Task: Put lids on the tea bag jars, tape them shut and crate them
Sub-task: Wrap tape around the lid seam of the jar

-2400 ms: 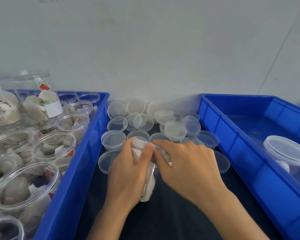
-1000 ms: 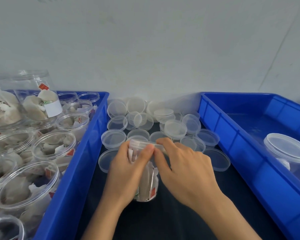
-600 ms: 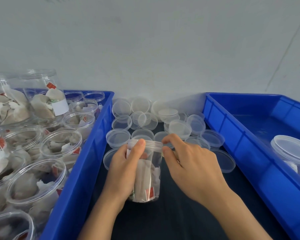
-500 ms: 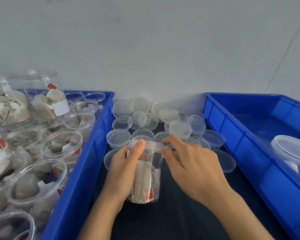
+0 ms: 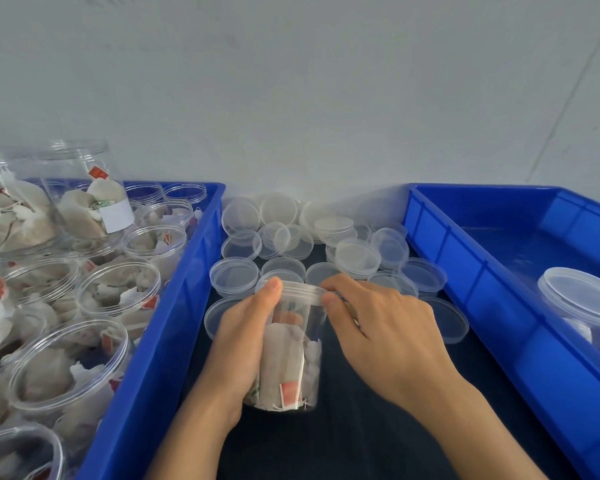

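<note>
The blue crate on the left (image 5: 174,327) held many clear open jars (image 5: 118,289) stuffed with pale tea bags bearing red tags. The blue crate on the right (image 5: 465,271) held one lidded jar (image 5: 582,303) near its right edge. Between the crates, on the dark tabletop (image 5: 361,427), lay a heap of loose clear lids (image 5: 357,258). In front of that heap stood the jar being worked on (image 5: 291,358), upright, transparent, packed with tea bags, a clear lid (image 5: 300,292) on its mouth. The left hand (image 5: 243,341) wrapped its fingers round the jar's side, thumb up at the lid's edge. The right hand (image 5: 385,327) pinched the lid's right rim with curled fingertips.
</note>
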`<state>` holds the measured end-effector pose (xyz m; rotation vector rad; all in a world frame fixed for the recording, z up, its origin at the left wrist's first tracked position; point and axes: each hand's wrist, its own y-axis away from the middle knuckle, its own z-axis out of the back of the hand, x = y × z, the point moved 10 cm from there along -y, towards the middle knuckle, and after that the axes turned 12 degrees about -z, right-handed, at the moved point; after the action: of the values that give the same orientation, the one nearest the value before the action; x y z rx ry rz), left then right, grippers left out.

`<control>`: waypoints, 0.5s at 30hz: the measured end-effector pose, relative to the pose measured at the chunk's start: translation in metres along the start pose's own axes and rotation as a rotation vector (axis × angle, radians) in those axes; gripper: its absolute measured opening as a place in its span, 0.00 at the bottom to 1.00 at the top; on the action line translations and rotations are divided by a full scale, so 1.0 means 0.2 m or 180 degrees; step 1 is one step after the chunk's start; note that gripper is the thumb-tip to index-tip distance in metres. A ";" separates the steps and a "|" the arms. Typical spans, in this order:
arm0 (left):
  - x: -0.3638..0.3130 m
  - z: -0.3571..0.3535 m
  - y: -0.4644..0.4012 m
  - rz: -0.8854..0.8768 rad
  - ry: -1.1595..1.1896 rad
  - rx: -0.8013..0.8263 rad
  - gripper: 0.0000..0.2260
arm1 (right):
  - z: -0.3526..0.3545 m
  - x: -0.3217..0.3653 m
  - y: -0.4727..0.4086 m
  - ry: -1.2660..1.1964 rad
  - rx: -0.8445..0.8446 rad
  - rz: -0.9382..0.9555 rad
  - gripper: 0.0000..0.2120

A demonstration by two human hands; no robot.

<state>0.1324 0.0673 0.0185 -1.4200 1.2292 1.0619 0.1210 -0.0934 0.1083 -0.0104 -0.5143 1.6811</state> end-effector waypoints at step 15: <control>-0.04 -0.03 -0.02 -0.0344 -0.0265 0.0108 0.32 | 0.02 0.01 0.05 0.0118 -0.0017 -0.0007 0.26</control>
<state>0.1345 0.0629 0.0286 -1.3866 1.0939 1.0115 0.1101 -0.0929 0.1083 -0.0446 -0.4908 1.6743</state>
